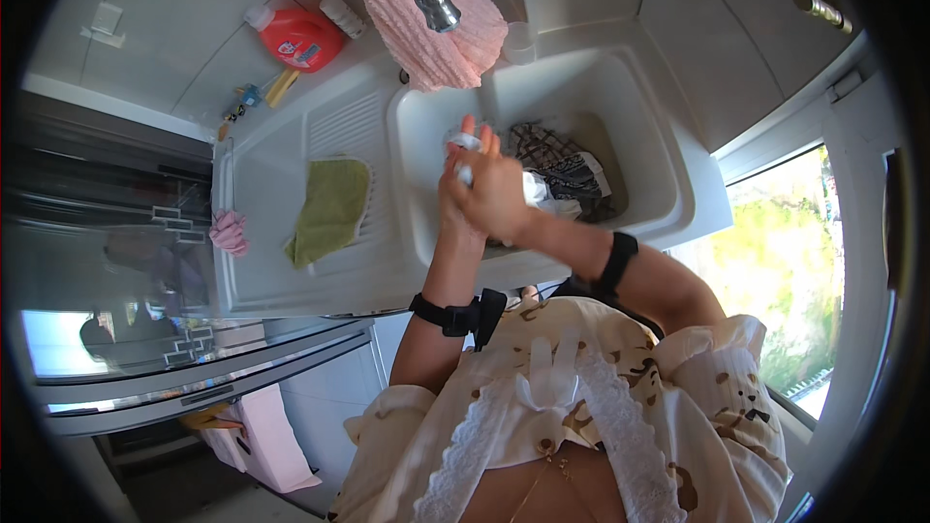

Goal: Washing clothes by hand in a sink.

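Both hands are pressed together over the white laundry sink [635,87]. My left hand [455,205] lies underneath and is partly covered by my right hand [499,196], which is closed across it and slightly blurred. White cloth [465,141] shows between the fingers, gripped by both hands; its full shape is hidden. Just right of the hands, more white fabric [539,190] lies in the basin. A dark checked cloth [554,163] rests beside it in brownish water.
Above the basin hangs a chrome faucet [438,10] with a pink towel [426,48] behind it. A green cloth [334,208] lies on the ribbed washboard at left, near a pink scrunchie [230,232]. A red detergent bottle [298,39] and a brush [282,87] stand along the back edge.
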Demonstrator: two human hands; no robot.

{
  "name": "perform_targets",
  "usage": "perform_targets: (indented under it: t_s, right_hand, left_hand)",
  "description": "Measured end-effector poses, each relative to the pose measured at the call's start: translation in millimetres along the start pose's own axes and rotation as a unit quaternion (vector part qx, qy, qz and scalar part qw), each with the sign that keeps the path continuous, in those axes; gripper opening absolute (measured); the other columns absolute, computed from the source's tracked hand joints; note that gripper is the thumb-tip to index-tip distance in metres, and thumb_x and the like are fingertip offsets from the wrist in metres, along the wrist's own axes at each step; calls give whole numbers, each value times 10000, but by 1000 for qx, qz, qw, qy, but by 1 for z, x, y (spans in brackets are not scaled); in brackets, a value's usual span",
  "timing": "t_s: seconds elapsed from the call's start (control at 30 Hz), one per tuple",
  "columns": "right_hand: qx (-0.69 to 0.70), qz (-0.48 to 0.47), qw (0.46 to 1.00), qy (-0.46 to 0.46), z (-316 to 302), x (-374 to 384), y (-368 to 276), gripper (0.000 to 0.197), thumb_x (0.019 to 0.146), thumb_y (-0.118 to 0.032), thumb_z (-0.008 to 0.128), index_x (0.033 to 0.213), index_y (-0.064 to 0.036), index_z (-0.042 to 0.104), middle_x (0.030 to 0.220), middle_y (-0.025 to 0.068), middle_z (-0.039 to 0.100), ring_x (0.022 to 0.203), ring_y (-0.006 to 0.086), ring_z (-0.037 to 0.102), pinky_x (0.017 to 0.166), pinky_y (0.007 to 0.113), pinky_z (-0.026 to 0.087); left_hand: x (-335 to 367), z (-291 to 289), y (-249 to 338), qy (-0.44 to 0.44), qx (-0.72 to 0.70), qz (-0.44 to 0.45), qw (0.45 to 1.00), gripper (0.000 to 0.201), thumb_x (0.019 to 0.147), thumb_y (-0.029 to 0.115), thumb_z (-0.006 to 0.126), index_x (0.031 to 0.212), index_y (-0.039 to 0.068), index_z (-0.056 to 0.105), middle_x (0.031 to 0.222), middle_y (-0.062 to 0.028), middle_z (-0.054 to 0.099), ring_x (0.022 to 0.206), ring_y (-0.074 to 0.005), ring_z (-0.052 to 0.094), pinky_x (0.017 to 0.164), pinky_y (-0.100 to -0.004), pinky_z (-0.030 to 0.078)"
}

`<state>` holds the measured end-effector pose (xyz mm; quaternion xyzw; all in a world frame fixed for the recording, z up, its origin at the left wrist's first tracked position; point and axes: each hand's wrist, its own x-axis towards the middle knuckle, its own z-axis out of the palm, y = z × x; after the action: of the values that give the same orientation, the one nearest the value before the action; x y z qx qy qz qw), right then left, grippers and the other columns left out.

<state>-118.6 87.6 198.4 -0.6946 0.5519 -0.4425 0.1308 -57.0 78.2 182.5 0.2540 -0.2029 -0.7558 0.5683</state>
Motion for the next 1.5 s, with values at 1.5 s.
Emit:
perform_targets:
  t_s: [1.5]
  right_hand:
    - [524, 325, 758, -215, -47, 61, 54, 401, 827, -358, 485, 901, 35, 512, 771, 92, 555, 647, 133, 529, 548, 277, 448]
  left_hand:
    - [-11, 18, 13, -15, 121, -10, 993, 456, 854, 316, 438, 1190, 19, 357, 1171, -67, 439, 1095, -173, 403, 898, -312, 331]
